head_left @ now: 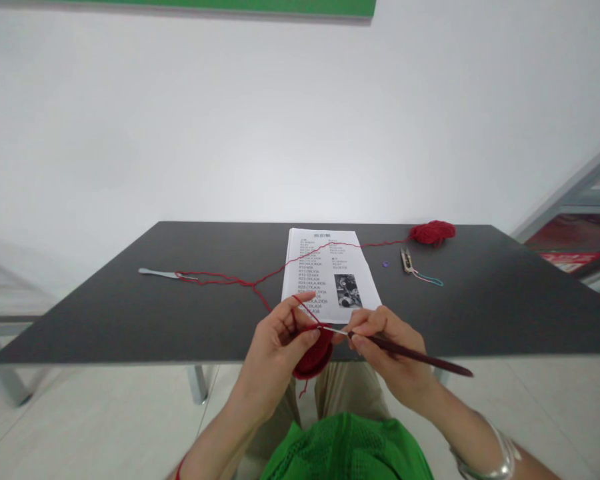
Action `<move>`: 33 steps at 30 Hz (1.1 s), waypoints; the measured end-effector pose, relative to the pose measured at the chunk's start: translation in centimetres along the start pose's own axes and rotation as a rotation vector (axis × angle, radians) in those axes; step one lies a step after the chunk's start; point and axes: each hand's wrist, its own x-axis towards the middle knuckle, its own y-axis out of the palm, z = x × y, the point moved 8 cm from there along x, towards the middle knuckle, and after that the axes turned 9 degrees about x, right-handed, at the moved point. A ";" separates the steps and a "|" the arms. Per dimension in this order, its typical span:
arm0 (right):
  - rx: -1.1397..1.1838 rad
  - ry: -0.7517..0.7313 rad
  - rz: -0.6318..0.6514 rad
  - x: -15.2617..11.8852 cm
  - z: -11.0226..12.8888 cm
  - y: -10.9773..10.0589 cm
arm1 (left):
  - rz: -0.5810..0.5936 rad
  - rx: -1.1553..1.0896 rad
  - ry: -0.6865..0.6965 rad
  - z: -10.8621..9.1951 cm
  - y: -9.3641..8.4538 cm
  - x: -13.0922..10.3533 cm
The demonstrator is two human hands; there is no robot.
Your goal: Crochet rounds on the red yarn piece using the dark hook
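Observation:
Between my hands, near the table's front edge, is a round red crochet piece (pixel 314 357) with a short yarn tail hanging below it. My left hand (pixel 279 340) pinches its upper edge between thumb and fingers, and red yarn runs over the raised index finger. A crochet hook (pixel 410 351) with a dark red handle is gripped in my right hand (pixel 387 337). Its metal tip touches the top edge of the crochet piece, by my left thumb. Fingers partly cover the stitches there.
On the dark table (pixel 220 327) lies a printed pattern sheet (pixel 325 250), crossed by red yarn from a yarn ball (pixel 433 233) at the back right. Thread snips (pixel 407 261) with a cord and a small purple ring (pixel 385 264) lie right. A pale slim tool (pixel 157 273) lies left, yarn looped around it.

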 end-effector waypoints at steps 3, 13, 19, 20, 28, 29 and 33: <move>-0.216 -0.139 0.013 -0.3 1.4 0.9 | -0.046 0.040 0.022 0.1 -0.2 -0.1; -0.624 -0.504 0.319 -1.8 -0.4 3.8 | -0.028 0.053 -0.077 2.0 0.1 0.2; -0.845 -0.751 0.365 -2.3 1.2 4.7 | 0.056 -0.140 -0.190 3.1 0.4 0.6; -0.853 -0.708 0.340 -2.4 1.0 4.8 | 0.032 -0.125 -0.171 3.0 0.2 0.7; -0.441 -0.332 0.239 -1.7 0.9 2.6 | -0.027 0.157 0.048 1.0 -0.7 0.7; -0.367 -0.251 0.201 -1.1 0.8 2.0 | -0.024 0.187 0.056 0.8 -0.7 0.6; 0.154 0.153 -0.013 0.2 -1.8 0.1 | -0.005 0.188 0.066 0.5 -0.5 0.4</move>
